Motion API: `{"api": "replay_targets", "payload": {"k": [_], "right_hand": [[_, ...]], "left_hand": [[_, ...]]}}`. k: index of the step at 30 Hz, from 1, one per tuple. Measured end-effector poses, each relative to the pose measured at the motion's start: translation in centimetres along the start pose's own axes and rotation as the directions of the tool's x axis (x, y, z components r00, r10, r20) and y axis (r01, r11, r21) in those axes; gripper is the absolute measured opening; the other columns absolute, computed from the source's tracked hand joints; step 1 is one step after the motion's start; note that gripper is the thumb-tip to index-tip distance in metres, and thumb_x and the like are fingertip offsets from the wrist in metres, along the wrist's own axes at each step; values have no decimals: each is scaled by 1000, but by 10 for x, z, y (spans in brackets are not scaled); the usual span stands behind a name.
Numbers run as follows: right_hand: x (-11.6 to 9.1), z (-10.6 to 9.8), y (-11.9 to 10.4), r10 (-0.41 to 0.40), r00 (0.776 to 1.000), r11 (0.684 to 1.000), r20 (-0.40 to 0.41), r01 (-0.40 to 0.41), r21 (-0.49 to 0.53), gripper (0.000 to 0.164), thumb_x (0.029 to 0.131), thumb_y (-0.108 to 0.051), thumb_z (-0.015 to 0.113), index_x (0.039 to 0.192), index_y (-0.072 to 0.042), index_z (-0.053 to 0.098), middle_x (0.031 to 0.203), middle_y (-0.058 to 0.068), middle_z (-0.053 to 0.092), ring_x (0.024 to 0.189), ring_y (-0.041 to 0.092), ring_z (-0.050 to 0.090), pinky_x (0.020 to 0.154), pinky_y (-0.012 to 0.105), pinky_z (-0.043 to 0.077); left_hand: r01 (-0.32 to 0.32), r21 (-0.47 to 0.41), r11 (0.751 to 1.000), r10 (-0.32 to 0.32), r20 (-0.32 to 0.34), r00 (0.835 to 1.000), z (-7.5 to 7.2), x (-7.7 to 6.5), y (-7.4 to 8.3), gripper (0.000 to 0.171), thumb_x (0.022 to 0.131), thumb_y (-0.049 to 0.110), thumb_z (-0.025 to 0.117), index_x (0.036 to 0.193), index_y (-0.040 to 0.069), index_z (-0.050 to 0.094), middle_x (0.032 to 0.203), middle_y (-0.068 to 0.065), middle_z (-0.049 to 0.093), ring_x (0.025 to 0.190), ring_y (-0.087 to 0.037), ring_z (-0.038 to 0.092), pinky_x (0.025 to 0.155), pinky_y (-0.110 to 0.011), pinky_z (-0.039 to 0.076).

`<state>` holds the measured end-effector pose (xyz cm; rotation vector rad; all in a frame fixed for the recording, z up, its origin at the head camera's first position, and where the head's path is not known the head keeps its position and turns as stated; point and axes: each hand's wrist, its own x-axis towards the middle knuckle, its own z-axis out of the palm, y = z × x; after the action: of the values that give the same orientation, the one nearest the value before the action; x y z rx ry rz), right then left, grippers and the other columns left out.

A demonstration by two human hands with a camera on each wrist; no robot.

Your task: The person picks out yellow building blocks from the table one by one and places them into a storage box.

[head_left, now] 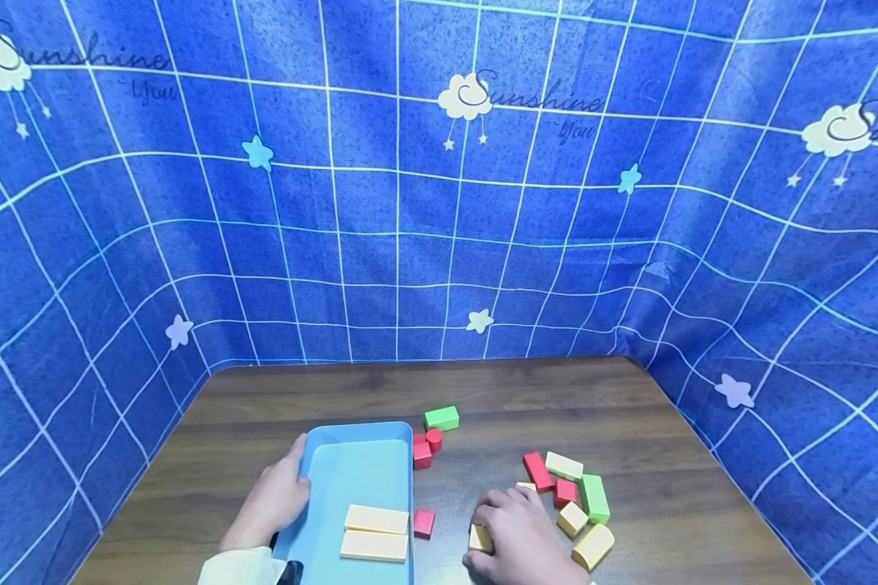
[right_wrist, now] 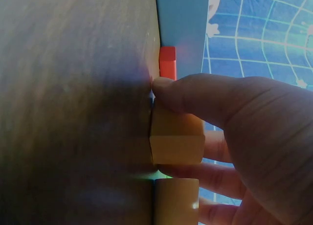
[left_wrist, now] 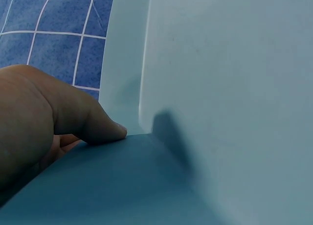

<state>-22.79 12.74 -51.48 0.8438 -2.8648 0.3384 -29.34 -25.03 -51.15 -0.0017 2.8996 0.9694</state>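
My left hand (head_left: 272,494) grips the left rim of a light blue tray (head_left: 351,467), its thumb hooked over the edge in the left wrist view. Two long cream wooden blocks (head_left: 375,546) lie side by side in the tray near its right wall. To the right of the tray my right hand (head_left: 515,532) holds a yellow block (right_wrist: 177,144) between thumb and fingers, low at the tabletop. A round-sided yellow block (right_wrist: 177,200) shows just beside those fingers. Part of another pale block (head_left: 526,486) peeks out beyond the knuckles.
Right of my right hand lie red blocks (head_left: 537,471), a pale green block (head_left: 564,465), a green block (head_left: 594,498), a yellow cube (head_left: 572,519) and a yellow cylinder (head_left: 593,547). Red pieces (head_left: 423,524) and a green block (head_left: 441,418) sit along the tray's right side. A blue curtain (head_left: 410,203) surrounds the wooden table (head_left: 263,390).
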Motion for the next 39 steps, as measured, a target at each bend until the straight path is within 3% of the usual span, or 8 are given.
{"api": "replay_targets", "payload": {"k": [22,28,39], "right_hand": [[4,-3,-5,-2,1000,1000,-11,2,22,22,75,-54,70,85,-35,64,79,-22,52,77,6,47,76,49,41],[6,-6,-10,-36,997,999,-68,36,-5,23,73,-52,73,84,-34,65,78,-21,53,80,8,49,76,47,41],[13,-12,-16,-75,994,997,-76,76,12,22,74,-52,72,82,-33,64,77,-21,51,78,5,48,78,49,40]], "left_hand": [[-45,24,999,46,-41,998,1,1,-3,67,92,6,42,149,0,8,147,-27,26,126,-43,30,99,-65,29],[-57,37,998,59,-54,997,0,2,-4,66,92,6,43,149,-1,9,147,-26,27,123,-40,36,99,-64,31],[-43,33,999,43,-27,999,-1,0,-2,66,92,5,42,149,-1,10,146,-27,28,124,-39,35,99,-64,31]]}}
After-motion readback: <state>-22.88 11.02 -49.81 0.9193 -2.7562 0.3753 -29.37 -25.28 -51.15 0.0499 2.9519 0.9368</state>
